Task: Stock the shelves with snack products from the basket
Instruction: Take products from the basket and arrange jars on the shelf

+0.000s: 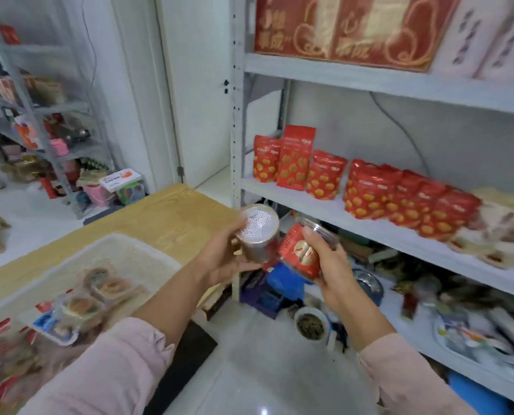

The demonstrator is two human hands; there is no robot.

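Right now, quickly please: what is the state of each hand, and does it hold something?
Left hand: closed, holding a silver can.
Right hand: closed, holding a red can.

Through the head camera I look down at two arms in pale pink sleeves, raised before a grey metal shelf. My left grip holds a silver jar upright, its shiny lid patterned like mesh. My right grip clasps a tilted red-labelled jar just beside the silver one. Red snack pouches stand in a row on the shelf. At lower left, a white basket of blurred packaged snacks sits on a wooden surface.
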